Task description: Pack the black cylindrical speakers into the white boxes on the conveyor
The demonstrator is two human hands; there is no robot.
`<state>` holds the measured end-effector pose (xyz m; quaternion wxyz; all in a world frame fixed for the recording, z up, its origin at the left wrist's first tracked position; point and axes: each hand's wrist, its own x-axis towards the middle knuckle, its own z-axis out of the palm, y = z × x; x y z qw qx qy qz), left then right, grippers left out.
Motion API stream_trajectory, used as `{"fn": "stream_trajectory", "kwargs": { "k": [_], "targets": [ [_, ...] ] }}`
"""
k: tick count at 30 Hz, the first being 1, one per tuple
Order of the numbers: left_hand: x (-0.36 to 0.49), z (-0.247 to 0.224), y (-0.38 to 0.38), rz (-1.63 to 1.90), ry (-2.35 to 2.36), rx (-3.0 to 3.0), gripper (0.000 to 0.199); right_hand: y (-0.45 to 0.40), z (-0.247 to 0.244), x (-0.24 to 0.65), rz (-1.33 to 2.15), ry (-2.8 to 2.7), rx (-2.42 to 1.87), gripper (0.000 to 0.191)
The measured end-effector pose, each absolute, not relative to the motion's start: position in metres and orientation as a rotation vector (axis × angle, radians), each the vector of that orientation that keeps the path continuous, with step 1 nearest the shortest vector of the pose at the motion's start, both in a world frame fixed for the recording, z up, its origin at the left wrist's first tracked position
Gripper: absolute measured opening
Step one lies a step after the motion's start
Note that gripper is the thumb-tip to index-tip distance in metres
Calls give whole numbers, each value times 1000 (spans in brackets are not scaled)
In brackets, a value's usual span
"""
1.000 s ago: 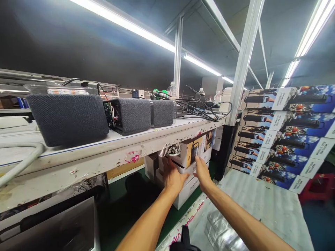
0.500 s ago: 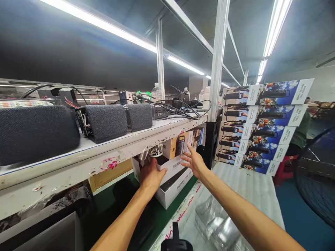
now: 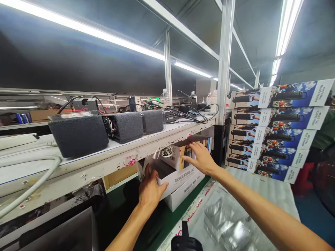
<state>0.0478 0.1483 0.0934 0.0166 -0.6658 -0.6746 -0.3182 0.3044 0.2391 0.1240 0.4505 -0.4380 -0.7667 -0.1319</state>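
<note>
Under the shelf, a white open-topped box printed "THUNDERTRAIL PRO" rests on a similar lower white box. My left hand grips the upper box's left end, thumb along its front face and fingers over the edge. My right hand is over the box's right part with fingers apart, near a dark flap and a picture-printed carton. Whether its fingertips touch the flap I cannot tell. A round metal part hangs under the shelf edge beside the carton.
Fabric-covered speakers and cables lie on the shelf above. Printed boxes stand stacked at the right. Clear plastic trays lie on the near table surface. A metal post rises behind.
My view has swung left. My right hand has moved in over the upper box, where a dark flap now shows raised. My left hand stays at the box's left end.
</note>
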Motion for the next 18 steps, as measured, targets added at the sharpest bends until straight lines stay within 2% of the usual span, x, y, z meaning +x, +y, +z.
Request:
{"fn": "stream_trajectory", "kwargs": {
  "k": [4, 7, 14, 18],
  "targets": [
    [36, 92, 135, -1059, -2141, -2036, 26, 243, 151, 289, -456, -2063, -1219, 53],
    [21, 91, 115, -1093, -2171, -1961, 29, 230, 160, 274, -432, -2072, -1095, 46],
    [-23, 76, 50, -997, -2271, -1799, 28, 165, 147, 228, -106, -2036, -643, 42],
    [-44, 59, 14, -1141, -2127, -1688, 24, 126, 144, 200, 67, -1997, -440, 38]
  ]
}}
